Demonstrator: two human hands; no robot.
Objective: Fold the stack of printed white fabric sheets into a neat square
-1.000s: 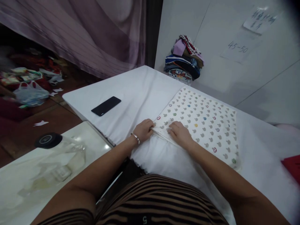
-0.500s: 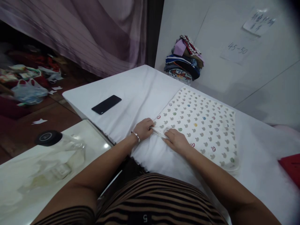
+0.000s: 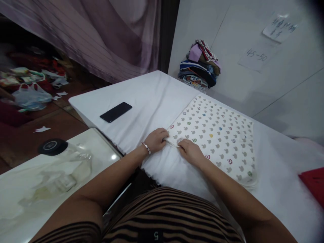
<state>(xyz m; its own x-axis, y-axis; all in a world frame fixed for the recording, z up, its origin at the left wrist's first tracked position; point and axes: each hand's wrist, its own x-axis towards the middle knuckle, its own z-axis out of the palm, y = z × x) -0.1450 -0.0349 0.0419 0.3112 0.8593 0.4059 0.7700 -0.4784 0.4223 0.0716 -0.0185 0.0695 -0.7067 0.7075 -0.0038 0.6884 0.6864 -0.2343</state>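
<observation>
A white folded cloth (image 3: 215,135) printed with grey, red, green, blue and yellow mushroom-like shapes lies flat on the white-covered bed or table. Its layers show along the right edge. My left hand (image 3: 156,139), with a bracelet at the wrist, pinches the cloth's near left corner. Just to its right, my right hand (image 3: 190,152) has its fingers closed on the same near edge. A short stretch of bunched cloth edge runs between both hands. The fingertips are partly hidden by the fabric.
A black phone (image 3: 115,112) lies on the white sheet (image 3: 141,91) to the left. Folded clothes (image 3: 198,65) are stacked against the wall. A glossy side table (image 3: 101,143) holds a black round lid (image 3: 52,146). Something red (image 3: 314,185) sits at far right.
The hands stay at the same edge of the cloth, with only slight finger movement by the right hand. The whole view has shifted a little.
</observation>
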